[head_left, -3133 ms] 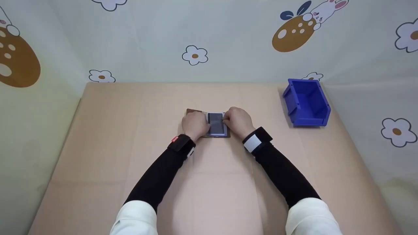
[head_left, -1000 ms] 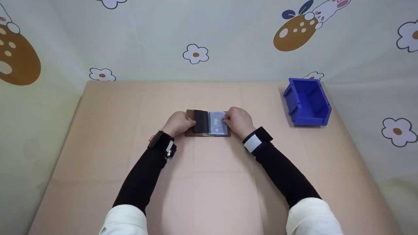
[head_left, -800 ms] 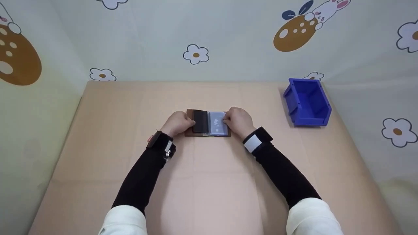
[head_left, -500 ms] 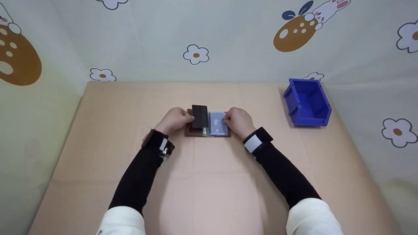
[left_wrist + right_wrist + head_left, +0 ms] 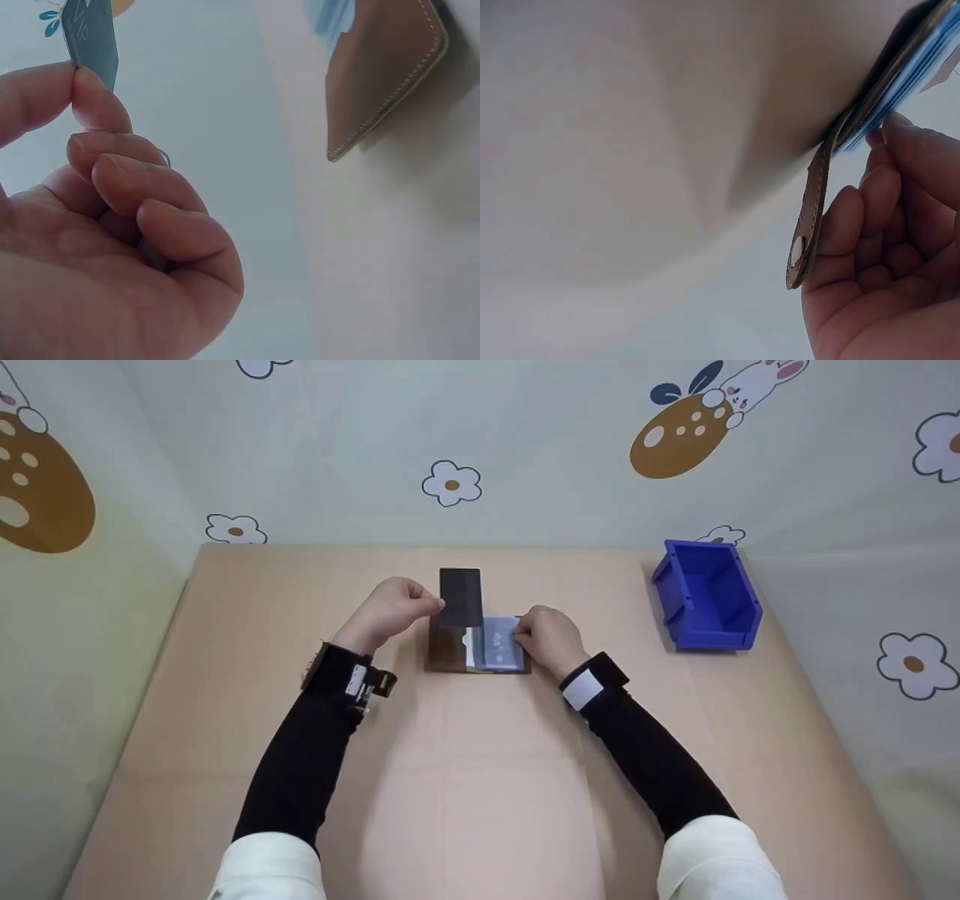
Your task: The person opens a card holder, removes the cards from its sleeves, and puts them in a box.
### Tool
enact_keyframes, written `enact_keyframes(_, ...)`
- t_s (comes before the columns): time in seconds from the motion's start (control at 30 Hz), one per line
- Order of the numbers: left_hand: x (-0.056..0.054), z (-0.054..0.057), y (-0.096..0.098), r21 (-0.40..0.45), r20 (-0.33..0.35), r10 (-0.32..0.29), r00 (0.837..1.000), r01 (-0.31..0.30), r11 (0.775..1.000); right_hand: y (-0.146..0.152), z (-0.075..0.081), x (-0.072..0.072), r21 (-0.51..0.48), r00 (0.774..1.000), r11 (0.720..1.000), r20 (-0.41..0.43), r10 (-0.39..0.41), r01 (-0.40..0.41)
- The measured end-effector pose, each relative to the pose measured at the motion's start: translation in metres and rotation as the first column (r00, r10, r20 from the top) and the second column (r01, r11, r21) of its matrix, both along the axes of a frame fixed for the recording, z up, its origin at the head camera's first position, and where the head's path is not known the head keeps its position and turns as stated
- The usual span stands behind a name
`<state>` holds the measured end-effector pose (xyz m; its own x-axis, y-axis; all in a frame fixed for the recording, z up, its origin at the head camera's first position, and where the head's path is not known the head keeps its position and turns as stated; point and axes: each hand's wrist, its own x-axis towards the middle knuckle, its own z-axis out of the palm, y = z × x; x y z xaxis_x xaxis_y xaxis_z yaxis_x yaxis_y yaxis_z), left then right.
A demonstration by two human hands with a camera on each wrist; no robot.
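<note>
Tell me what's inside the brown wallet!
The open wallet holds a stack of bluish sleeves; the top one shows "Vip". What lies underneath is covered, and the right hand hides part of their outer edge in the head view.

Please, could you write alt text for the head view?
A left hand pinches a dark card over an open brown card wallet; the right hand grips its clear sleeves. A blue storage bin stands far right on the table.

We see a smooth, plastic-looking dark card (image 5: 460, 597), a brown wallet (image 5: 386, 64) of matt, leather-like material stitched along its edge, and clear, glossy plastic pages (image 5: 501, 645). The blue bin (image 5: 709, 640) looks like smooth plastic, the surface (image 5: 517, 810) matt, the black sleeves (image 5: 292, 765) matt cloth.
</note>
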<state>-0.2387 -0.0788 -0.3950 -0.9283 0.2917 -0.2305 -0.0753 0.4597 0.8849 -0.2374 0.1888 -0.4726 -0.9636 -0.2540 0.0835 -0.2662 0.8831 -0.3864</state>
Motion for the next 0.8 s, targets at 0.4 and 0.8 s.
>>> enact_keyframes(0.4,0.002,-0.002,0.003,0.022,-0.014,0.001,1.0,-0.001,1.0,0.008,0.019,0.003,-0.068,1.0,0.997,0.001,0.028,-0.028)
enact_keyframes(0.8,0.007,-0.007,0.017,0.047,-0.044,-0.006,0.999,0.008,0.999,-0.008,0.061,0.019,-0.404,0.995,0.914,0.095,0.015,0.025)
